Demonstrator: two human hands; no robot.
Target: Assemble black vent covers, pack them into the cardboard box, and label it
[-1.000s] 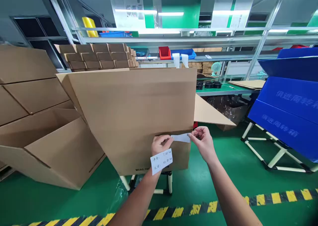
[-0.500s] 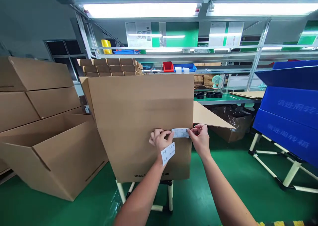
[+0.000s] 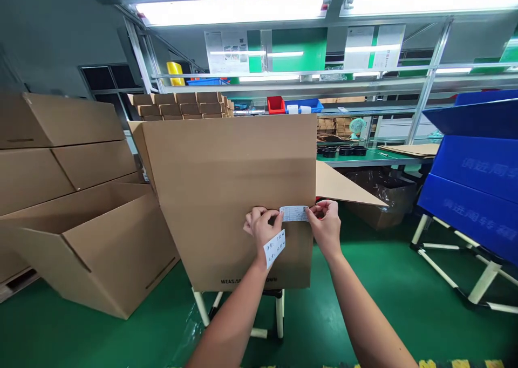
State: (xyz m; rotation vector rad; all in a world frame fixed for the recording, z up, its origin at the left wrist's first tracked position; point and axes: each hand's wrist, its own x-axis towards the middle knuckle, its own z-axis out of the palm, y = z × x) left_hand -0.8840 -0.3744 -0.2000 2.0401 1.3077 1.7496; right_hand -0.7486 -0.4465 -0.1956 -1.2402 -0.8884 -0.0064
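A large cardboard box (image 3: 226, 184) stands on a white pipe stand in front of me, its flaps open. Against its front face, near the right edge, a small white printed label (image 3: 294, 213) is held by both ends. My left hand (image 3: 263, 227) pinches the label's left end, and my right hand (image 3: 326, 225) pinches its right end. A second white label with handwritten figures (image 3: 274, 247) is stuck to the back of my left hand near the wrist.
Open and stacked cardboard boxes (image 3: 73, 206) fill the left. Blue plastic crates (image 3: 473, 174) rest on a pipe rack at right. Behind are a green workbench (image 3: 364, 157) with black parts, shelving with red and blue bins, and more stacked cartons. The floor is green.
My view has risen and drawn closer to the box. Both hands have brought the small label from slightly off the box flat against its front face.
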